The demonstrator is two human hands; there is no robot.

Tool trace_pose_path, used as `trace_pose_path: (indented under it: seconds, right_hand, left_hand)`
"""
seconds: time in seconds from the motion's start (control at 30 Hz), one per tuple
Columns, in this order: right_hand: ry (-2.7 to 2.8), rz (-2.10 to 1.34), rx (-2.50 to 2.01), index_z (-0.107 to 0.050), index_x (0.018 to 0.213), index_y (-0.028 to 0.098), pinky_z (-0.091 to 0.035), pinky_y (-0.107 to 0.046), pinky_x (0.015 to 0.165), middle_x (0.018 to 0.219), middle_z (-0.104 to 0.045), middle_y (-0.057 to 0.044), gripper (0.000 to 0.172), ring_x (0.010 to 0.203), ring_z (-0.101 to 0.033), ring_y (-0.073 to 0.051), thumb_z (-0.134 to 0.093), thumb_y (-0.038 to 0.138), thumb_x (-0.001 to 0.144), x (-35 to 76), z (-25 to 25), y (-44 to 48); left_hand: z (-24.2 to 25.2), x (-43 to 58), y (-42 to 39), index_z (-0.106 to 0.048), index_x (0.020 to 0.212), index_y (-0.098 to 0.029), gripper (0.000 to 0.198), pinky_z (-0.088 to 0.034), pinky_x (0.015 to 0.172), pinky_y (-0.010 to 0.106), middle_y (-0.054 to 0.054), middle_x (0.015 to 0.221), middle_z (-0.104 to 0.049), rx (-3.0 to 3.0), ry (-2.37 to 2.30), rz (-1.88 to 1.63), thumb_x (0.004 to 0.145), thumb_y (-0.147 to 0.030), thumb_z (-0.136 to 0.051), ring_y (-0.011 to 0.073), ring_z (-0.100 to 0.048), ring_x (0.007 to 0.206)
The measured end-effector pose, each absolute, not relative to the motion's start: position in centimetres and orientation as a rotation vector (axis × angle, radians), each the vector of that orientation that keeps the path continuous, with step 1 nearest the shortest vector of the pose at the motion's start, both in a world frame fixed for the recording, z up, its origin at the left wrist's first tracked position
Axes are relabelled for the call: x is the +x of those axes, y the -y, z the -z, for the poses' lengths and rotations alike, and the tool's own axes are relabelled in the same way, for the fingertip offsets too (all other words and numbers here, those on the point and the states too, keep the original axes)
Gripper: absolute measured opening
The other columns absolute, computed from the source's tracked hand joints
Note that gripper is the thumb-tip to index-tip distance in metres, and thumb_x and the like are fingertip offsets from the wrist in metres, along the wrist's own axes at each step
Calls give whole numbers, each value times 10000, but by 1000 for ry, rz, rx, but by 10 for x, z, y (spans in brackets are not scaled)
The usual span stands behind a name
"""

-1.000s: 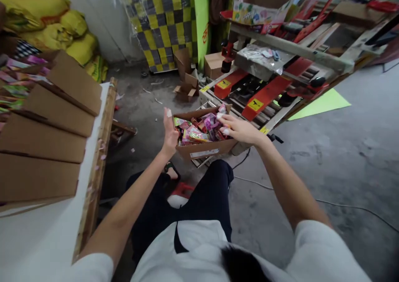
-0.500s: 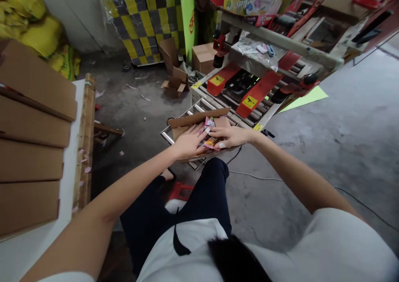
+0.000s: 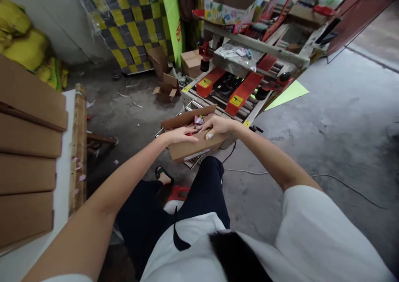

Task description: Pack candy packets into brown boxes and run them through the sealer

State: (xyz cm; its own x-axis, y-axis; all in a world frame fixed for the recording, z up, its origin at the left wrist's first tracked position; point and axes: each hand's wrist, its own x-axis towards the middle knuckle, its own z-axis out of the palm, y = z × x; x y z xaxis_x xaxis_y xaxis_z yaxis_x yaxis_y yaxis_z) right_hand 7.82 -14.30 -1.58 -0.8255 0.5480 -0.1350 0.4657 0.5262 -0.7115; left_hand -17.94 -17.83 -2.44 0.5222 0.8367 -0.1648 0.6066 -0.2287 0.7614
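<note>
An open cardboard box [image 3: 190,149] sits at the end of a roller conveyor in front of my knees. Small, colourful wrapped packets [image 3: 198,121] show inside it, partly covered by my fingers. My left hand [image 3: 182,135] lies across the near edge of the box, fingers stretched toward the packets and thumb apart. From the other side, my right hand [image 3: 218,126] reaches over the same edge, its fingers bent down to the packets and its thumb spread against the near cardboard. Neither hand visibly grips a packet.
Beyond the box stands a red-and-grey carton-sealing machine [image 3: 230,82] on rollers [image 3: 195,104]. Several closed cartons [image 3: 26,149] line a white table at left. A red stool [image 3: 178,192] is below me. A cable [image 3: 249,172] crosses the floor at right.
Both hands have shifted from lying flat over the packets to the box's near edge. More of the near cardboard side now shows. The whole view has moved slightly.
</note>
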Motion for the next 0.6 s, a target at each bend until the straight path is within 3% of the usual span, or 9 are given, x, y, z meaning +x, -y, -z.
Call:
trace_pose_path:
  seconds: [0.07,0.17,0.33,0.5,0.6]
  right_hand:
    - [2501,-779,-1073,-720,1281,214,-448,-383,1092,1283,-726,-70,459,1197,-642,-267,-724,299,831,79,21,164]
    - [2055,-291,-1416,-553,1472,193,-312,-485,1206,1509,-551,-137,531,1423,-460,-289,-505,235,944,67,35,197]
    - [1951,-254,-1720,-322,1582,32,-174,-618,1244,1638,-337,-234,622,1552,-252,-346,-305,273,1010,14,57,212]
    - [2100,-211,-1679,-328,1573,-3,-150,-620,1255,1665,-262,-241,641,1556,-247,-373,-362,253,987,-7,61,197]
    - [2167,-228,-1637,-370,1548,-25,-159,-607,1263,1653,-287,-245,633,1557,-251,-372,-385,245,976,-2,59,191]
  left_hand:
    - [26,-173,189,-767,1113,-238,475,-438,1138,435,72,1265,-735,2016,-1253,-389,700,-467,-821,338,-638,1245]
    - [38,-153,205,-696,1150,-216,433,-468,1103,445,90,1221,-728,2037,-1452,-711,762,-380,-795,329,-663,1180]
    - [53,-122,233,-524,1261,-170,424,-455,1132,463,180,1315,-617,1959,-1593,-1091,860,-221,-653,303,-600,1276]
    - [2,-150,225,-543,1300,-208,385,-266,1278,478,134,1476,-507,2151,-1431,-1357,939,-334,-589,289,-399,1473]
    - [-24,-166,181,-625,1226,-204,364,-285,1269,462,100,1357,-628,1850,-1399,-1197,912,-388,-646,288,-444,1450]
